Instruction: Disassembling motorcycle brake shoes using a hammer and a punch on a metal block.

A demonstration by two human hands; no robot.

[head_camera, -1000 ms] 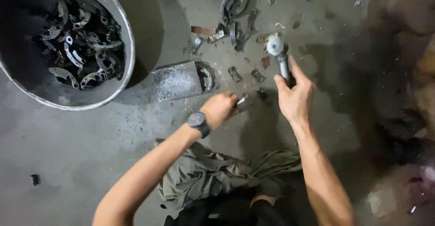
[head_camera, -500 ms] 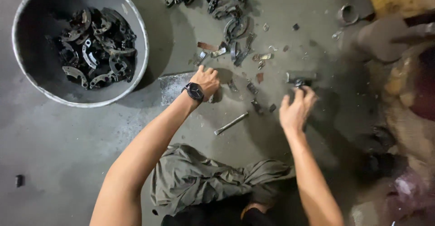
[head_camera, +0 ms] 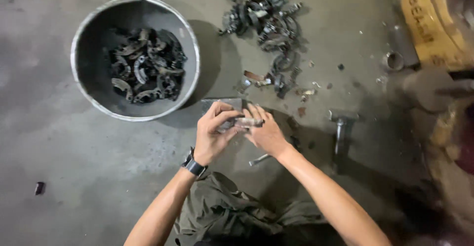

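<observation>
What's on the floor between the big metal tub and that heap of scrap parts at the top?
In the head view, nothing: between the metal tub and the heap of scrap parts there is only bare grey concrete floor, partly under the tub's shadow.

Obscured and cropped items, head view.

The small metal piece [head_camera: 248, 122] pinched between the left hand [head_camera: 213, 135] and right hand [head_camera: 265, 133] is largely covered by fingers; its shape cannot be determined. The flat metal block [head_camera: 222, 103] shows only its far edge beyond the hands. The yellow box [head_camera: 434, 21] is cut by the right edge. Objects at the dim right side [head_camera: 444, 127] are too blurred to identify. Parts in the bucket [head_camera: 81, 38] overlap; individual pieces are indistinct.
</observation>
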